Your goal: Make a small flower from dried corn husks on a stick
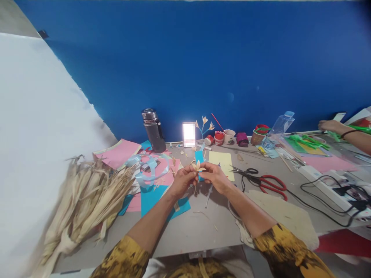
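Looking papery, light and fragile, the dried-husk flower (198,167) is pinched by the left hand (184,179) and right hand (215,177), best held at its base, between the fingers.

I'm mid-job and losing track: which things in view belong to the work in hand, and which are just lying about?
Seem to belong:
pale flower, between the left hand and right hand
husk bundle, similarly pale
similar flowers near the wall
perhaps red-handled scissors

Seem just lying about:
dark flask
clear bottle
power strip
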